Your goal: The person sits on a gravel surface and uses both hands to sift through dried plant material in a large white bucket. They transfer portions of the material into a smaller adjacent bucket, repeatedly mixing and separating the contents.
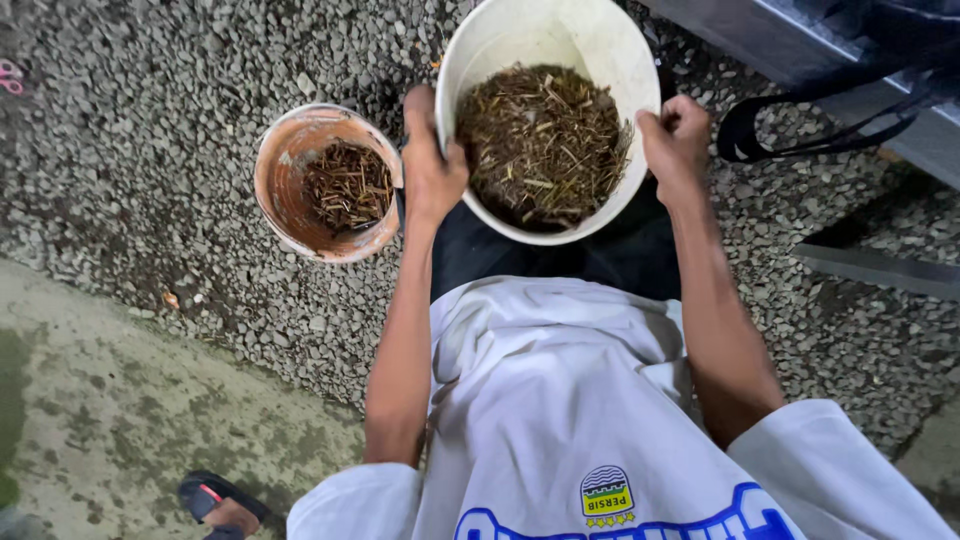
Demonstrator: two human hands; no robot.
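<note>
A white bucket (600,40) filled with brown, chopped dry plant matter sits between my hands, over my lap. My left hand (432,165) grips its left rim, thumb over the edge. My right hand (675,140) clasps the right rim. To the left, on the gravel, stands a smaller, dirt-stained orange-white bucket (290,215) holding a little of the same brown material.
Rough pebbled ground (150,150) lies all around, with a smoother concrete strip (120,420) at the lower left. A sandalled foot (222,502) shows at the bottom left. A metal ledge with a black strap (830,140) runs along the upper right.
</note>
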